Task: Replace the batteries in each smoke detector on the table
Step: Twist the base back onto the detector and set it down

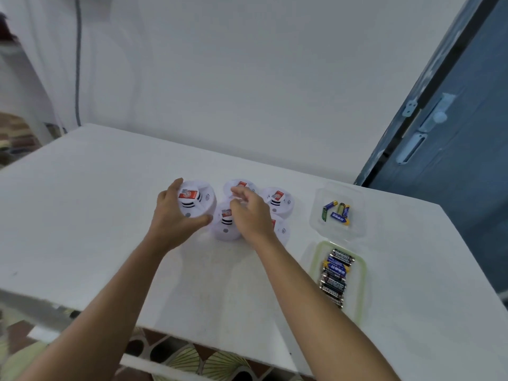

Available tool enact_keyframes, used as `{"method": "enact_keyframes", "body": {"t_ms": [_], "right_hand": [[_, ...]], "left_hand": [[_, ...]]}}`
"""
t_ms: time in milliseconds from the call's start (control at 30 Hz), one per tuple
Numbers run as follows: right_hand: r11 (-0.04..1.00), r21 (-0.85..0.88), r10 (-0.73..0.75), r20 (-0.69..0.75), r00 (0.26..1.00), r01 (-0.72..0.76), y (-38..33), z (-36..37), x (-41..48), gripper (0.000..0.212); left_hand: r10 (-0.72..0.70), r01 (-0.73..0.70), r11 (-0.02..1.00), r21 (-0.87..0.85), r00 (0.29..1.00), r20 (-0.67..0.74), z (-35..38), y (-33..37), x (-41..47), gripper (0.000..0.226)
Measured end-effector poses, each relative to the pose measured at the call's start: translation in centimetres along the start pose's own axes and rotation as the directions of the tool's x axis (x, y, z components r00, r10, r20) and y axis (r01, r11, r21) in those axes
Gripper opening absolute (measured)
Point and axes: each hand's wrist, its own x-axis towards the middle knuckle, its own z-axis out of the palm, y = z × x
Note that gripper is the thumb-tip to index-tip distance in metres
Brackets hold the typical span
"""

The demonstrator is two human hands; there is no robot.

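Smoke detectors (277, 200) mid-table (82, 202), battery containers (363, 273) to their right.

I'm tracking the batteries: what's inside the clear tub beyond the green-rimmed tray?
The clear tub holds a few loose batteries, blue, yellow and green, jumbled. They overlap, so any beneath are hidden.

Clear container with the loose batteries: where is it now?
In the head view the clear container sits right of the smoke detectors, just beyond the green-rimmed tray, toward the right of the table.
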Motion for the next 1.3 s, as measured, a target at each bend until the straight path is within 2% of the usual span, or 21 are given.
{"method": "enact_keyframes", "body": {"t_ms": [67, 133, 200, 267, 367, 467, 633, 800, 900, 1200, 1300], "right_hand": [[0.95, -0.294, -0.121, -0.036, 0.992, 0.105, 0.9, 0.9, 1.6, 0.044], [0.824, -0.557, -0.101, 0.031, 0.994, 0.101, 1.5, 1.3, 2.6, 0.051], [0.716, -0.694, -0.006, 0.108, 0.994, 0.08, 2.1, 1.6, 3.2, 0.057], [0.649, -0.758, 0.061, 0.137, 0.989, 0.066, 2.5, 1.8, 3.6, 0.061], [0.607, -0.793, 0.091, 0.132, 0.987, 0.05, 2.7, 2.4, 3.9, 0.064], [0.588, -0.807, 0.063, 0.117, 0.991, 0.058, 3.0, 2.6, 3.9, 0.065], [0.58, -0.812, 0.044, 0.112, 0.993, 0.066, 3.2, 2.8, 3.8, 0.061], [0.576, -0.815, 0.032, 0.098, 0.995, 0.062, 3.2, 2.8, 3.8, 0.059], [0.579, -0.813, 0.047, 0.11, 0.993, 0.062, 3.1, 2.8, 3.8, 0.06], [0.627, -0.777, 0.116, 0.165, 0.98, 0.057, 2.2, 2.2, 3.8, 0.059], [0.669, -0.741, 0.071, 0.141, 0.987, 0.058, 2.0, 1.9, 3.7, 0.056]], "left_hand": [[-0.042, 0.043, 0.998, 0.053, 0.999, -0.026, -0.4, -0.8, 1.5, 0.107], [-0.089, 0.097, 0.982, 0.161, 0.994, -0.058, -0.5, -1.5, 2.7, 0.108], [-0.128, 0.146, 0.936, 0.321, 0.989, -0.074, -0.4, -1.8, 3.9, 0.105], [-0.136, 0.152, 0.898, 0.413, 0.988, -0.067, -0.2, -1.9, 4.8, 0.102], [-0.136, 0.131, 0.87, 0.475, 0.99, -0.023, 0.4, -2.2, 5.9, 0.1], [-0.153, 0.12, 0.875, 0.469, 0.988, 0.033, 1.1, -2.5, 7.0, 0.102], [-0.099, 0.048, 0.883, 0.467, 0.991, 0.086, 1.9, -2.9, 7.3, 0.109], [-0.139, 0.085, 0.901, 0.426, 0.985, 0.098, 2.4, -2.8, 7.4, 0.066], [-0.13, 0.06, 0.895, 0.443, 0.983, 0.13, 2.7, -2.5, 7.3, 0.06], [-0.076, 0.051, 0.958, 0.284, 0.994, 0.078, 2.0, -2.2, 6.7, 0.067], [-0.039, 0.025, 0.95, 0.311, 0.999, 0.038, 2.0, -1.5, 6.1, 0.063]]}}
